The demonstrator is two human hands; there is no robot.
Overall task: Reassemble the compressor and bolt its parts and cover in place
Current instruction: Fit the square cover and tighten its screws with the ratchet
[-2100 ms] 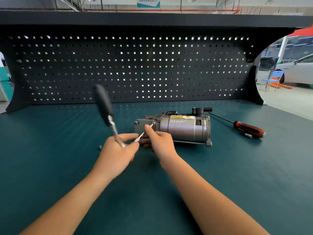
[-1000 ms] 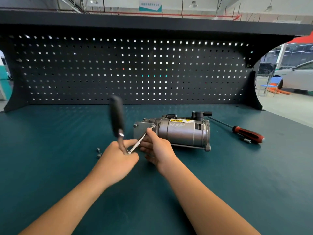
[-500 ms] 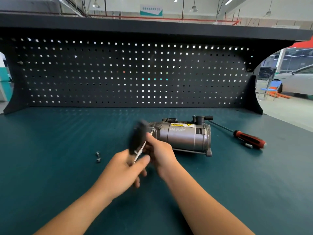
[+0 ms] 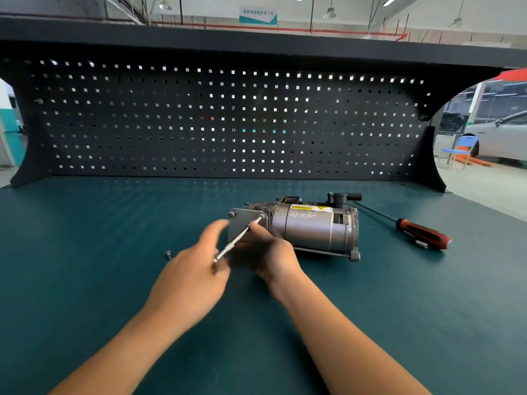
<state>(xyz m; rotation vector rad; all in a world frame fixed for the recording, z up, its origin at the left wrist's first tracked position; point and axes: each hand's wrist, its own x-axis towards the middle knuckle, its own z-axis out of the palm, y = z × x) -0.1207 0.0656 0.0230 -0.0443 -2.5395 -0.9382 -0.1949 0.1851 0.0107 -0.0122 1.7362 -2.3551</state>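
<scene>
One bolt (image 4: 231,214) seated, another being driven, loose bolt (image 4: 168,254) left; driver (image 4: 236,241) pinched by right hand (image 4: 268,252), grip of left hand (image 4: 194,272) not discernible.

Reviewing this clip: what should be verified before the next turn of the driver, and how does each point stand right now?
1. Tip of the silver driver shaft on a bolt: ok, it meets the upper right corner of the end cover of the grey metal compressor.
2. Steadying by the right hand: ok, its fingers pinch the shaft near the tip.
3. Grip of the left hand on the driver: cannot tell, the hand is blurred and its fingers are hidden.
4. Fitting of the upper left cover bolt: ok, its head is visible.
5. All bolts fitted: not ok, one small bolt lies loose on the teal bench mat.
</scene>
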